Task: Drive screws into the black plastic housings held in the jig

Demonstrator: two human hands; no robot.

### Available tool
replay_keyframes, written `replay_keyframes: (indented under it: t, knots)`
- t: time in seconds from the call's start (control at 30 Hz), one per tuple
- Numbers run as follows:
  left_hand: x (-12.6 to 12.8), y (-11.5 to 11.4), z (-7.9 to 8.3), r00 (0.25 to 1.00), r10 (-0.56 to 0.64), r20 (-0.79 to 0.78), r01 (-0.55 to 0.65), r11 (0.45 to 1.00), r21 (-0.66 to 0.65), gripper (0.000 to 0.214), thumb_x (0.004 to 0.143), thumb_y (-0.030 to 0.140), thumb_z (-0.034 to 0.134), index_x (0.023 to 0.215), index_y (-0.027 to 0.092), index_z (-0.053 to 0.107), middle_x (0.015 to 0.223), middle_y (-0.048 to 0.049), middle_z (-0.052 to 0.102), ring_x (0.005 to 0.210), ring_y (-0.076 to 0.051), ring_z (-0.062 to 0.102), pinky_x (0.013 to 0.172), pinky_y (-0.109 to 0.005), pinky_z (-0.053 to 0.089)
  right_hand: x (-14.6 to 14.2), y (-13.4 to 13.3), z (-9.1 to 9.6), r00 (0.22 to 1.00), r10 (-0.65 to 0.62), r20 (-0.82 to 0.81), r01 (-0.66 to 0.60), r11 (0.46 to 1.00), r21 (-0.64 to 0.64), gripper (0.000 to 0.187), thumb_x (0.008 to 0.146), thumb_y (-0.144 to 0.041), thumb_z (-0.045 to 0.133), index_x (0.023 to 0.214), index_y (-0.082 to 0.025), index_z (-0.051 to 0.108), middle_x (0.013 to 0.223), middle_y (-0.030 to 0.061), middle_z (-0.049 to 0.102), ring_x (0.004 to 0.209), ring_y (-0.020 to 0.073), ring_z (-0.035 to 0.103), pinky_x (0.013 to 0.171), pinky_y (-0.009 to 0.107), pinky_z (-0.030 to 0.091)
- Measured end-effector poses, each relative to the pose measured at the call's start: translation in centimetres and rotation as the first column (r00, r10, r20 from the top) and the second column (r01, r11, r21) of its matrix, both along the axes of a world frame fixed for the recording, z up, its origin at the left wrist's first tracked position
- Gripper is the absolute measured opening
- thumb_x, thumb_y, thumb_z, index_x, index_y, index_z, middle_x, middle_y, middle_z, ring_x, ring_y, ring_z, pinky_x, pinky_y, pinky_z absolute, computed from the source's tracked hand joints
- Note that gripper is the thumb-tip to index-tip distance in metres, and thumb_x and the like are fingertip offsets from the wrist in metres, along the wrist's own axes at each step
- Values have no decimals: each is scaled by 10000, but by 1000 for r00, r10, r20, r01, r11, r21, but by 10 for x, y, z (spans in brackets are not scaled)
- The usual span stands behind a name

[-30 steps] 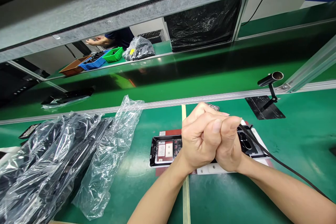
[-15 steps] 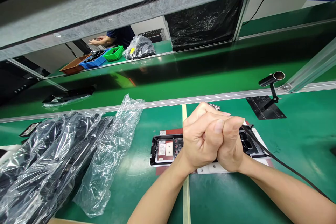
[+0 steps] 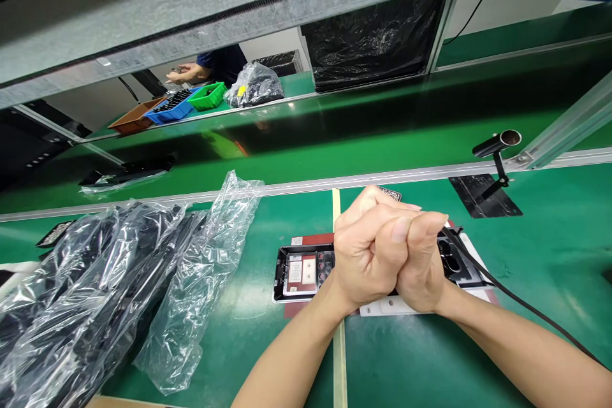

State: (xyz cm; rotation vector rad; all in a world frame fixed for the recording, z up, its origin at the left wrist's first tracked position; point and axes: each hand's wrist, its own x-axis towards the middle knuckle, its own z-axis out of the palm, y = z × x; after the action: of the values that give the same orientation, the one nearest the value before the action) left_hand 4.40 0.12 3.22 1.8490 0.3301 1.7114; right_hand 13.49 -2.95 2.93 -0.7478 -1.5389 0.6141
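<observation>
My left hand (image 3: 366, 252) and my right hand (image 3: 423, 261) are clasped together, fingers folded closed and pressed against each other, thumbs uppermost. No object shows in either. Beneath them lies a long black housing (image 3: 280, 274) with white edges, its middle hidden by my hands. Its left end shows an open frame over a label and a row of round holes. At its right end is a black part with rounded openings (image 3: 449, 258). From behind my right hand a black cable (image 3: 521, 305) runs off to the lower right.
Clear plastic bags with black parts (image 3: 109, 280) cover the left of the green bench. Yellow tape (image 3: 339, 363) runs down its middle. A black tube holder (image 3: 497, 143) stands at right. Behind, a co-worker's hand (image 3: 189, 73) is near several bins (image 3: 172, 108). A metal shelf (image 3: 215, 44) crosses above.
My hands stay clasped in the same place. At the back, the co-worker's hand has shifted slightly to the right.
</observation>
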Motion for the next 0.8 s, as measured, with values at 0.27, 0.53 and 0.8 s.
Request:
replay_keyframes:
  t: [0.27, 0.53, 0.8]
  knots:
    - [-1, -2, 0, 999, 23, -44, -24, 999, -26, 311, 1061, 278, 550, 871, 187, 778, 840, -68, 804, 816, -218, 749, 747, -369, 666, -1, 0, 0, 998, -60, -2, 60, 998, -10, 623, 1144, -557, 178, 682, -238, 450, 688, 31, 598, 657, 198, 625, 591, 347, 511]
    - [-1, -2, 0, 999, 25, -21, -25, 1000, 17, 301, 1046, 266, 553, 858, 197, 777, 824, -64, 810, 788, -224, 764, 721, -361, 668, -1, -4, -5, 990, -136, -22, 136, 991, -12, 602, 1128, -572, 278, 660, -241, 463, 624, 18, 510, 564, 187, 510, 524, 346, 432]
    - [0, -3, 1, 999, 39, -12, -39, 999, 34, 305, 1054, 285, 547, 881, 234, 793, 827, -29, 821, 754, -220, 777, 701, -361, 672, 1, -3, -7, 995, -99, 32, 100, 995, -31, 606, 1118, -595, 202, 621, -266, 309, 605, 7, 374, 541, 176, 363, 539, 348, 474]
